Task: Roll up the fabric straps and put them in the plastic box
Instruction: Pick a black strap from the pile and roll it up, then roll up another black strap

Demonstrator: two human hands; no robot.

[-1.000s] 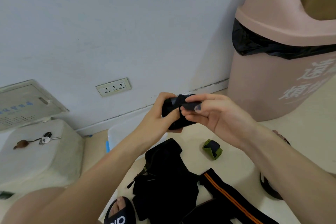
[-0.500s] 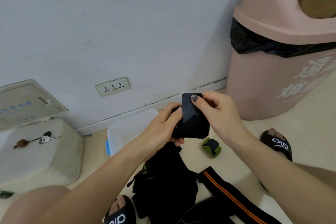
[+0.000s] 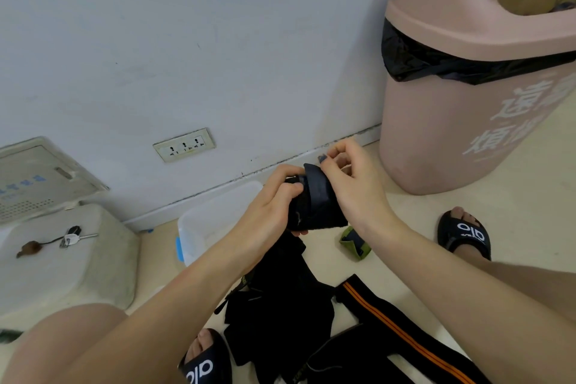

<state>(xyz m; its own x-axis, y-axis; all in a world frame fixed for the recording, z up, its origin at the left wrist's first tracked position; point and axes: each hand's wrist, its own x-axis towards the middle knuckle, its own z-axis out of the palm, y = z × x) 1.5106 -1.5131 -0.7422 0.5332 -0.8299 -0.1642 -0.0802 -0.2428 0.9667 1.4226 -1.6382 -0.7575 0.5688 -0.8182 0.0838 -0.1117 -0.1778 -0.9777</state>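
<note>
A rolled black fabric strap (image 3: 314, 206) is held in the air between both hands. My left hand (image 3: 271, 206) grips the roll from the left. My right hand (image 3: 352, 187) presses the strap's loose end flap over the roll with thumb and fingers. The clear plastic box (image 3: 215, 218) sits on the floor by the wall, just behind my left hand. On the floor in front lie a heap of black straps (image 3: 280, 305), a black strap with an orange stripe (image 3: 389, 324), and a small rolled green strap (image 3: 355, 243).
A tall pink bin (image 3: 461, 109) with a black liner stands at the right. At the left a white plastic stool (image 3: 62, 262) carries keys (image 3: 70, 238). A wall socket (image 3: 184, 145) sits low on the wall. My feet wear black slippers (image 3: 464, 235).
The roll and both hands have dropped lower, toward the floor. My right hand has turned the strap's end flap over the roll and now pinches it at the top.
</note>
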